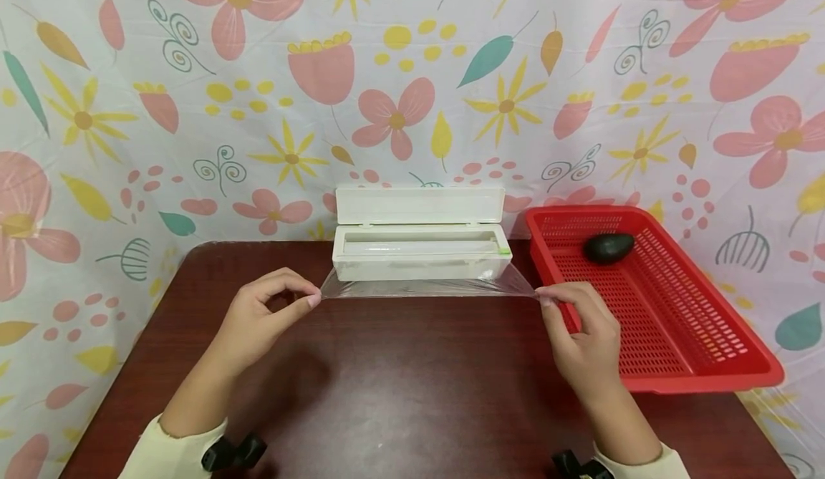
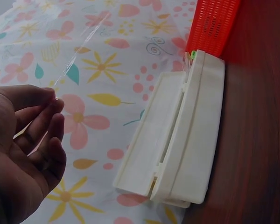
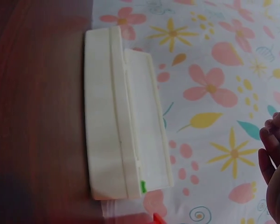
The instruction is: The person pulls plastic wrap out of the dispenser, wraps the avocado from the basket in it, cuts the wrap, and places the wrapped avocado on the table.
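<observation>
Left hand [image 1: 263, 316] and right hand [image 1: 588, 339] each pinch a corner of transparent plastic film [image 1: 425, 289] stretched from an open, white oblong plastic box [image 1: 422, 267].

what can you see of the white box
The white box looks plastic: long, its hinged lid raised, a green bit at its right end, a pale roll inside. It sits on the table, left of the red basket. Clear film runs from it to the left hand and right hand, neither touching the box.
</observation>
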A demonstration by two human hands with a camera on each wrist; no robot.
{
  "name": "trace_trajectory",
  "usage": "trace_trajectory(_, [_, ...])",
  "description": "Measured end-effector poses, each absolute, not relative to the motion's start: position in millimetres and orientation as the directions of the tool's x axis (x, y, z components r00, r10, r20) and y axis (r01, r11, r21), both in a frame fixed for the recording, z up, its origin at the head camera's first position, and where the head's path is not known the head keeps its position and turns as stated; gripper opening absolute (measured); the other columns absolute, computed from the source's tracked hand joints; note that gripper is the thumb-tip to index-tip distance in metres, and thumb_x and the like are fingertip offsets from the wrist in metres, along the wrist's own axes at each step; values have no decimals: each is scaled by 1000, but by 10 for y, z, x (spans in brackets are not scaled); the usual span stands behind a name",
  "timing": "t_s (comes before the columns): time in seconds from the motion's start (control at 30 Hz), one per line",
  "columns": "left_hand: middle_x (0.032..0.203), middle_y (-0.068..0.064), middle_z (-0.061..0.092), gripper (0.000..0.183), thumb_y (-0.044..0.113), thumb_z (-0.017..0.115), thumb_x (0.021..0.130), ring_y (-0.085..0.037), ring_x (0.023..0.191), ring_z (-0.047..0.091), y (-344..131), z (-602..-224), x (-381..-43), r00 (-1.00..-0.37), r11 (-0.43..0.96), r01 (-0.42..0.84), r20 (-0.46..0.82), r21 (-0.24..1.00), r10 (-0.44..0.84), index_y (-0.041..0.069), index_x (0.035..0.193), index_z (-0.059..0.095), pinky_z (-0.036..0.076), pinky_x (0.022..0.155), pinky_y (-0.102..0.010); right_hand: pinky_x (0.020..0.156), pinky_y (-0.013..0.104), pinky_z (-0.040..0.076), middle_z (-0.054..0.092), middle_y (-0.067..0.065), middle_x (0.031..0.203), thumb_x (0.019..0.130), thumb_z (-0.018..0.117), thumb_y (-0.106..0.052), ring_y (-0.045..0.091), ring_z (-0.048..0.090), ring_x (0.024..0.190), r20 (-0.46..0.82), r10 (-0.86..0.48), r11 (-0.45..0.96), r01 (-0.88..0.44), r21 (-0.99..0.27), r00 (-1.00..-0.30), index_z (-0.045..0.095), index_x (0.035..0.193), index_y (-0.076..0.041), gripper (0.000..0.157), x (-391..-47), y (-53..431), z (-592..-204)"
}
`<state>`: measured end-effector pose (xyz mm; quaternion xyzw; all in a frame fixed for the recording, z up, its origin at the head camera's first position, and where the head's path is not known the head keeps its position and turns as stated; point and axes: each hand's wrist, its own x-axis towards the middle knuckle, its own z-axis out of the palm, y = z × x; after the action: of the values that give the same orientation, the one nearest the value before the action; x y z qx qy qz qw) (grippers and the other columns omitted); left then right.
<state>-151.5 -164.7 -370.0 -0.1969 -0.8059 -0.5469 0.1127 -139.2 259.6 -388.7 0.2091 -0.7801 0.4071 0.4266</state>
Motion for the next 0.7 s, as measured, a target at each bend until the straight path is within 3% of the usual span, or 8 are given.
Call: trace_trajectory(0.7, [85, 4, 65, 8, 11, 74, 92, -11, 77, 57, -1725, -3863, -1461, -873, 336, 436, 301, 835, 383, 19, 93, 74, 50, 63, -25, 81, 7, 45, 67, 6, 85, 71, 68, 18, 3, 59, 84, 791, -115, 539, -706, -459, -602, 73, 91, -2, 28, -1204, 2688, -4170])
